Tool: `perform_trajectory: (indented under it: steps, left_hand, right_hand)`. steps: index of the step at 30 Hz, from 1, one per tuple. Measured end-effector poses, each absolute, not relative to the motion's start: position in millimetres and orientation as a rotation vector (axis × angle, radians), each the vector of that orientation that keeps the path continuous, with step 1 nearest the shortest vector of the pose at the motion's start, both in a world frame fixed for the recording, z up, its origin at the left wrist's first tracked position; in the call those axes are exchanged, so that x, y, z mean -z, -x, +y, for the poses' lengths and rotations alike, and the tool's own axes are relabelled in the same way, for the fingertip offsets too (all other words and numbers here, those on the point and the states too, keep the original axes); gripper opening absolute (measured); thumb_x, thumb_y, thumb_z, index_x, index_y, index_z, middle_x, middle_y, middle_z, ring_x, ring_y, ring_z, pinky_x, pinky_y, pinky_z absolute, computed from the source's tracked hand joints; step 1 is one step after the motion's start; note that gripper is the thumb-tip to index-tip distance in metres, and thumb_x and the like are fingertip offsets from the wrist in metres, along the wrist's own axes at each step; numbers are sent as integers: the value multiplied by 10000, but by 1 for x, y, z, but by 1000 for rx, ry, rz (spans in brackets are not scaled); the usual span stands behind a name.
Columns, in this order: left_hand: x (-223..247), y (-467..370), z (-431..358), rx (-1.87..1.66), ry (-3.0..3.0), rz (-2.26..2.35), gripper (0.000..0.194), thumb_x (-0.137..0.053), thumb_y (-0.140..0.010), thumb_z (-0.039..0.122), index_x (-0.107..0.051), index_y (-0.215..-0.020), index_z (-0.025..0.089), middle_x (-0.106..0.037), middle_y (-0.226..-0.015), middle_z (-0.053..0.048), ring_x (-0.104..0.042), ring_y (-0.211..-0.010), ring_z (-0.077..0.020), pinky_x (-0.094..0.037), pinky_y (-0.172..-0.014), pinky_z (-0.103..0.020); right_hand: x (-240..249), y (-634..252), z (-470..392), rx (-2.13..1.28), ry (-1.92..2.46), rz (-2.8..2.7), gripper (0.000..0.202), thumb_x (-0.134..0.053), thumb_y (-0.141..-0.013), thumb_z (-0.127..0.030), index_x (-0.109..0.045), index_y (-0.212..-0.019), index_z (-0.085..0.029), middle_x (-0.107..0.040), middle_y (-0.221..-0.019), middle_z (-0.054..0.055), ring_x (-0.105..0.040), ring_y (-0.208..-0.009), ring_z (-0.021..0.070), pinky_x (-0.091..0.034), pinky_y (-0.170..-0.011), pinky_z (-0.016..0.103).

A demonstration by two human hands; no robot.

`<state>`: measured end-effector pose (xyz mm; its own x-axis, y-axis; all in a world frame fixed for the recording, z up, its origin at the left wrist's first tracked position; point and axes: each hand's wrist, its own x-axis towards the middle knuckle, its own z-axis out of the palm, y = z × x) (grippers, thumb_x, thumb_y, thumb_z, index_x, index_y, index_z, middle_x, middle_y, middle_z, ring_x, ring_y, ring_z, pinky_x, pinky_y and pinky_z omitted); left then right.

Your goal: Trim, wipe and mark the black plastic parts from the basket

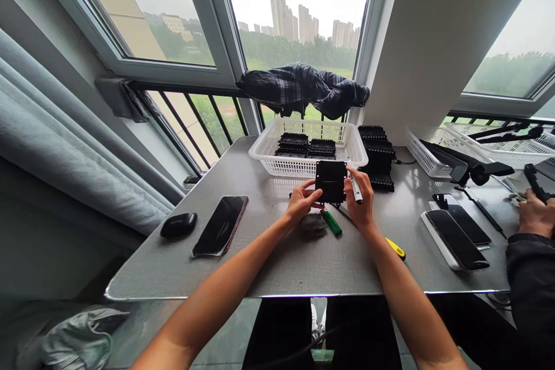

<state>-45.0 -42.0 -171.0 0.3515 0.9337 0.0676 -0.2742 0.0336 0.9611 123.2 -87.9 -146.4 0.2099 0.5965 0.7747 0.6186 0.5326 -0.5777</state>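
A flat black square part [331,181] is held up in front of the white basket, roughly upright. My left hand [303,199] grips its left edge, thumb on the near face. At its right edge, my right hand [361,196] touches the part and also holds a white marker [356,189] with a black end. More black parts [295,143] lie inside the white basket [271,166]. A stack of similar black parts [377,156] stands to the right of the basket. Below my hands lies a green object [332,223] beside a dark, unclear item [313,224].
On the grey table [173,266] are a phone [221,225] and a black case [178,225] at left. A yellow-handled tool [395,248] is near my right forearm. Phones [457,240] and white baskets [433,153] stand at right, near another person's hand [535,214].
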Motion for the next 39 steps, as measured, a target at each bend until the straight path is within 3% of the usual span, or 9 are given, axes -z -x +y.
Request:
perform_trajectory:
  steps: [4,6,12,15,19,22,26,33,39]
  left_hand:
    - [173,46,-39,-1127,-1179,758,652,-799,-656,427,-567,-1174,107,-751,-862,-108,-727,-745,-258,-615,-585,-361]
    - [174,47,-38,-1145,-1182,774,652,-797,-660,428,-567,-1184,116,-751,-893,-117,-730,-756,-265,-610,-581,-349]
    - [175,48,-37,-1169,-1173,809,631,-791,-667,427,-574,-1173,119,-752,-902,-121,-732,-742,-263,-604,-568,-329]
    - [174,49,-36,-1194,-1162,796,615,-778,-679,418,-567,-1170,114,-751,-899,-116,-728,-773,-260,-612,-580,-347]
    - [175,50,-34,-1247,-1134,816,632,-766,-691,403,-548,-1205,108,-748,-878,-105,-722,-773,-248,-616,-576,-351]
    - [176,51,-32,-1281,-1131,843,622,-755,-700,406,-553,-1207,106,-742,-873,-101,-716,-762,-235,-614,-566,-340]
    - [177,52,-31,-1312,-1132,861,608,-743,-701,413,-561,-1195,110,-733,-849,-86,-703,-733,-214,-605,-550,-319]
    - [177,52,-29,-1332,-1126,871,627,-738,-675,411,-568,-1194,103,-721,-854,-82,-678,-687,-193,-584,-527,-303]
    - [173,52,-32,-1346,-1092,865,526,-722,-661,362,-603,-1105,106,-689,-822,-51,-624,-629,-147,-564,-510,-280]
  right_hand:
    - [151,-121,-86,-95,1144,-1332,519,-592,-844,-316,-427,-1331,-242,-477,-1243,112,-599,-884,184,-560,-753,359]
    - [152,-120,-85,-173,1118,-1311,622,-618,-813,-312,-359,-1376,-254,-414,-1301,124,-597,-909,183,-571,-696,323]
    - [156,-119,-82,-269,1074,-1272,748,-598,-778,-253,-264,-1445,-295,-424,-1343,113,-598,-960,176,-560,-740,316]
    - [158,-122,-78,-231,1130,-1232,622,-538,-804,-227,-378,-1405,-261,-527,-1268,107,-602,-970,190,-540,-787,345]
    - [159,-130,-77,-75,1281,-1232,337,-461,-825,-182,-614,-1126,-198,-643,-1113,99,-606,-1007,221,-481,-901,382]
    - [160,-133,-78,-61,1474,-1275,267,-451,-815,-153,-627,-1011,-191,-690,-974,87,-641,-915,228,-478,-855,359]
    - [165,-134,-79,-135,1730,-1381,328,-475,-788,-102,-593,-1076,-208,-714,-925,75,-670,-815,223,-478,-748,313]
    - [182,-138,-78,-125,1893,-1525,264,-547,-765,-105,-673,-965,-221,-736,-869,78,-683,-782,230,-469,-681,297]
    - [187,-139,-78,-193,1954,-1639,204,-597,-785,-153,-737,-925,-201,-748,-883,112,-687,-818,250,-461,-684,301]
